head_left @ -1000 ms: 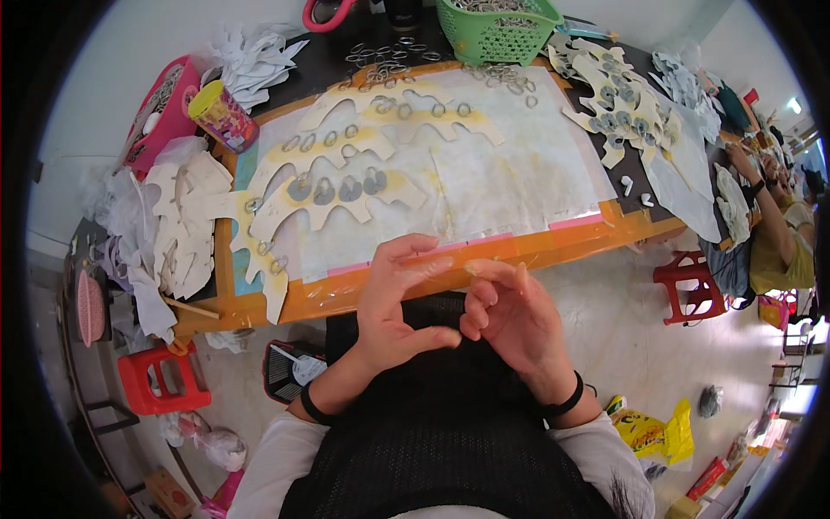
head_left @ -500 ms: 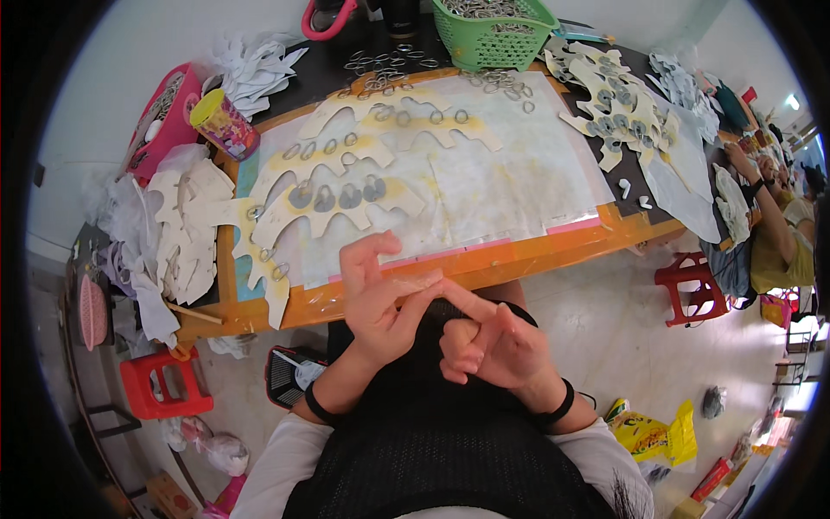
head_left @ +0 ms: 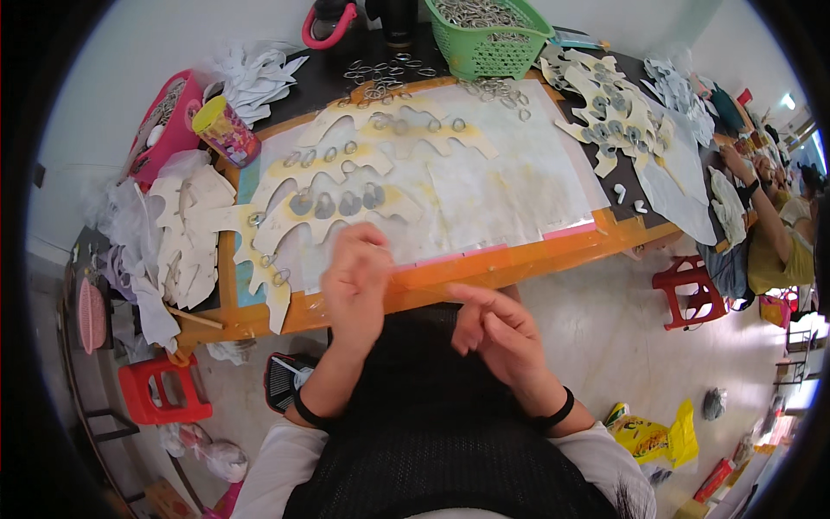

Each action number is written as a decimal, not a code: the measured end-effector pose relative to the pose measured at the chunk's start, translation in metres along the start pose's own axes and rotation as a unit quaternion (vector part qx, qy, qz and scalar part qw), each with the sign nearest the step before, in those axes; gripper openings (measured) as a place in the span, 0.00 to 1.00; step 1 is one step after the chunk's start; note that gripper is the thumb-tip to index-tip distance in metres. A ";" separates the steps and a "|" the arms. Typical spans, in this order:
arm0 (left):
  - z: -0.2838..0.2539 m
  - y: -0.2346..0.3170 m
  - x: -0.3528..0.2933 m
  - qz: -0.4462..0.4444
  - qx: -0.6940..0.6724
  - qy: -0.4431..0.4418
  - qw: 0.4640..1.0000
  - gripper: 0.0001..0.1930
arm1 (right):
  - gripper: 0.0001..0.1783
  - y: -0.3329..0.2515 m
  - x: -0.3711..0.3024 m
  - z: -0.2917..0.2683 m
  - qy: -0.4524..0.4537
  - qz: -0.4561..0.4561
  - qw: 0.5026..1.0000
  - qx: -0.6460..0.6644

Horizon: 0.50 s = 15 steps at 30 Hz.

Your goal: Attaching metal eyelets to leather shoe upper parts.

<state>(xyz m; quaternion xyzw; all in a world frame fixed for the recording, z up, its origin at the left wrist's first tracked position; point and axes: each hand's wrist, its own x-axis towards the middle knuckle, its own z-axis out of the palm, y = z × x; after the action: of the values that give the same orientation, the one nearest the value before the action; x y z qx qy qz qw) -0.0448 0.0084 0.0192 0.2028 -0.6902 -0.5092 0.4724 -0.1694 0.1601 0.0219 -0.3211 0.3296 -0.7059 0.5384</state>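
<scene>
My left hand (head_left: 356, 290) is raised just in front of the table's near edge, fingers curled and smeared by motion; whether anything is in it I cannot tell. My right hand (head_left: 508, 339) hovers over my lap, index finger stretched toward the left hand and the others bent, with nothing visible in it. The hands are apart. Nearest the left hand lies a cream scalloped cut-out piece (head_left: 290, 223) bearing metal rings with grey tabs (head_left: 324, 205). Behind it, more cream pieces (head_left: 367, 158) carry oval metal rings (head_left: 329, 154) on yellowish patches.
Loose rings (head_left: 380, 89) lie near a green basket (head_left: 488, 48) full of rings. At left stand a pink basket (head_left: 164, 130), a yellow-topped can (head_left: 226, 130) and stacked cut-outs (head_left: 192, 229). Ringed pieces (head_left: 609, 108) and white earbuds (head_left: 620, 192) lie right. Red stools (head_left: 164, 389) flank the table.
My hands were touching at the fingertips and have come apart. The left hand has moved slightly left with its fingers curling; the right has stayed nearly in place.
</scene>
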 end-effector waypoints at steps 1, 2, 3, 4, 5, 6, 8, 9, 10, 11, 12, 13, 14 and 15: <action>-0.001 -0.007 -0.005 -0.019 -0.050 -0.069 0.996 0.07 | 0.19 -0.002 0.000 0.002 0.065 -0.019 0.997 -0.032; 0.002 -0.008 -0.010 -0.071 -0.156 -0.082 0.982 0.08 | 0.19 -0.005 0.003 0.004 0.066 -0.063 0.988 -0.125; 0.009 -0.007 -0.014 -0.122 -0.260 -0.094 0.953 0.11 | 0.19 -0.008 0.006 0.006 0.065 -0.106 0.968 -0.217; 0.015 -0.006 -0.016 -0.172 -0.360 -0.105 0.911 0.14 | 0.19 -0.011 0.010 0.007 0.065 -0.148 0.938 -0.307; 0.019 -0.005 -0.017 -0.191 -0.407 -0.116 0.886 0.16 | 0.22 -0.011 0.016 0.006 0.056 -0.188 0.913 -0.358; 0.024 -0.004 -0.018 -0.209 -0.455 -0.128 0.856 0.19 | 0.21 -0.013 0.018 0.008 0.064 -0.194 0.905 -0.372; 0.030 -0.003 -0.018 -0.230 -0.492 -0.149 0.827 0.24 | 0.20 -0.017 0.021 0.016 0.078 -0.204 0.890 -0.400; 0.032 -0.003 -0.017 -0.232 -0.482 -0.159 0.830 0.27 | 0.20 -0.017 0.022 0.018 0.105 -0.214 0.876 -0.419; 0.033 -0.003 -0.017 -0.234 -0.472 -0.168 0.833 0.29 | 0.19 -0.017 0.022 0.020 0.131 -0.224 0.861 -0.437; 0.034 -0.004 -0.018 -0.239 -0.471 -0.174 0.831 0.31 | 0.19 -0.016 0.023 0.021 0.157 -0.234 0.845 -0.454; 0.034 -0.005 -0.020 -0.245 -0.471 -0.181 0.828 0.32 | 0.19 -0.014 0.025 0.020 0.162 -0.260 0.828 -0.469; 0.035 -0.006 -0.021 -0.250 -0.471 -0.187 0.825 0.34 | 0.19 -0.010 0.029 0.016 0.167 -0.285 0.810 -0.484; 0.034 -0.004 -0.023 -0.262 -0.463 -0.197 0.824 0.35 | 0.19 -0.008 0.032 0.012 0.172 -0.310 0.791 -0.498; 0.033 -0.002 -0.023 -0.273 -0.455 -0.208 0.821 0.37 | 0.17 -0.009 0.033 0.009 0.167 -0.309 0.783 -0.514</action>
<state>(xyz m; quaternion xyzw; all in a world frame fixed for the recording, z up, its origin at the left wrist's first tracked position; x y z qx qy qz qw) -0.0624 0.0417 0.0059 0.0338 -0.3781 -0.9038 0.1977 -0.1745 0.1288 0.0375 -0.5120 0.6113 -0.6032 -0.0164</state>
